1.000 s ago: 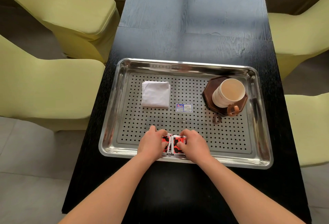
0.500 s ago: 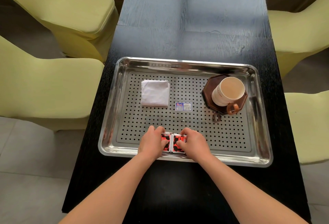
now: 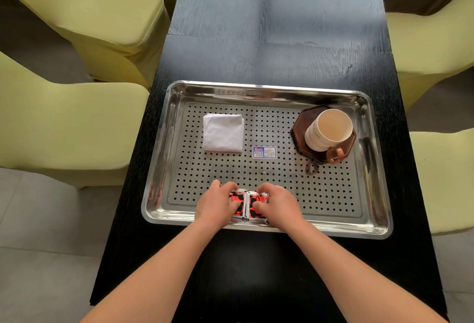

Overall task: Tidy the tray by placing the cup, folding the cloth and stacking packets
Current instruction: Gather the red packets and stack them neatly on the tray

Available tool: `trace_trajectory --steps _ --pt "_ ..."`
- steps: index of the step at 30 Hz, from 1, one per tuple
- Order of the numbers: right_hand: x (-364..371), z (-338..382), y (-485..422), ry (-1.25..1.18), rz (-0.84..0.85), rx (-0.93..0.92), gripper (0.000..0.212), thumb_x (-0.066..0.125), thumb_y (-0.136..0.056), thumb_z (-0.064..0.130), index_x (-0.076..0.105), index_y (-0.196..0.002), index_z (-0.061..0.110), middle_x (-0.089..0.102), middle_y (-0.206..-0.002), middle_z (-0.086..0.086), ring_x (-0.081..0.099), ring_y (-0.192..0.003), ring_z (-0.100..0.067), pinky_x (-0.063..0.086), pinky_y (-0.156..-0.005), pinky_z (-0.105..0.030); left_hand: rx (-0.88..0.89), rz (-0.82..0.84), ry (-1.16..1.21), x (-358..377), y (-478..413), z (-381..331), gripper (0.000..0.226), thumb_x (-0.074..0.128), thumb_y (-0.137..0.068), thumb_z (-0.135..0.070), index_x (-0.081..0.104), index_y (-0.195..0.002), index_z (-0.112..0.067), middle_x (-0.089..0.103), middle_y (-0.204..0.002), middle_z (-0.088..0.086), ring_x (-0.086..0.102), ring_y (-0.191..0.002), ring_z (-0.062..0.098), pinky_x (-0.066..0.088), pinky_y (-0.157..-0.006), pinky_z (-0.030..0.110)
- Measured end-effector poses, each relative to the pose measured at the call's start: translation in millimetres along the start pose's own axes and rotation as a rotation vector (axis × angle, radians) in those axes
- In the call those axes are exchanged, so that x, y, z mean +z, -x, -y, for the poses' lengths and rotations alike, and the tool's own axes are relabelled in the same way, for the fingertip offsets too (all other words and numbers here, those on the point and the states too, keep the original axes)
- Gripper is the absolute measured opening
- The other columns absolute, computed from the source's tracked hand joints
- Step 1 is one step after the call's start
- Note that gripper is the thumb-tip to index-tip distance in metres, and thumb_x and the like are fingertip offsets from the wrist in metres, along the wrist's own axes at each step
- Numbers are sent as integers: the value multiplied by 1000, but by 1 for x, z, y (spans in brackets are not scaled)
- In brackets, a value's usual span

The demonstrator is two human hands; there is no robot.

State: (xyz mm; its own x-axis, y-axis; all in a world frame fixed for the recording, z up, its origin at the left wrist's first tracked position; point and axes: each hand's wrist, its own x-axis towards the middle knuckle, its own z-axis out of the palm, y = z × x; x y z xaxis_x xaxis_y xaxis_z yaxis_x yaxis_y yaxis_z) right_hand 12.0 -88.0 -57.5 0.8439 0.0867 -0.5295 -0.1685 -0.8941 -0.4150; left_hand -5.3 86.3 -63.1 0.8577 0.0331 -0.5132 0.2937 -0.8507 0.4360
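Note:
A perforated steel tray (image 3: 369, 194) lies on the black table. At its near edge sit red-and-black packets (image 3: 247, 206), side by side. My left hand (image 3: 218, 203) grips their left side and my right hand (image 3: 278, 204) grips their right side, fingers curled over them. A folded white cloth (image 3: 223, 133) rests at the tray's back left. A cream cup (image 3: 327, 129) with a brown handle stands upright on a dark octagonal coaster (image 3: 300, 127) at the back right.
A small blue-and-white label (image 3: 264, 152) is stuck on the tray's middle. Yellow-green chairs (image 3: 64, 117) flank the black table (image 3: 277, 40) on both sides. The tray's rim rises just in front of my wrists.
Both hands stay on the packets at the tray's near edge; the fingers have shifted only slightly. Cup and cloth have not moved.

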Motion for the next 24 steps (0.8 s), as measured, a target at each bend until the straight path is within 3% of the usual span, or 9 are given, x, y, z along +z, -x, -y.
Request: trace_trajectory --steps 11,16,24 --pt "2 0 1 -18 -14 -12 39 70 -86 42 60 -122 30 61 -105 1 59 -93 -17 50 -78 -33 -8 -7 14 1 2 -1 40 60 -93 -40 50 -131 -33 51 -116 1 56 -94 18 43 -75 30" --pt "0 -10 3 -54 -62 27 35 68 -89 39 59 -119 24 64 -95 5 61 -88 -15 53 -77 -35 -21 -33 101 1 4 5 45 56 -94 -28 52 -139 -29 55 -112 3 58 -98 20 47 -84 33" --pt "4 -8 7 -31 -30 45 38 68 -88 38 58 -124 27 66 -93 8 62 -87 -14 46 -71 -30 -21 2 91 0 1 2 46 57 -89 -20 56 -134 -31 56 -107 0 58 -95 18 48 -80 32"
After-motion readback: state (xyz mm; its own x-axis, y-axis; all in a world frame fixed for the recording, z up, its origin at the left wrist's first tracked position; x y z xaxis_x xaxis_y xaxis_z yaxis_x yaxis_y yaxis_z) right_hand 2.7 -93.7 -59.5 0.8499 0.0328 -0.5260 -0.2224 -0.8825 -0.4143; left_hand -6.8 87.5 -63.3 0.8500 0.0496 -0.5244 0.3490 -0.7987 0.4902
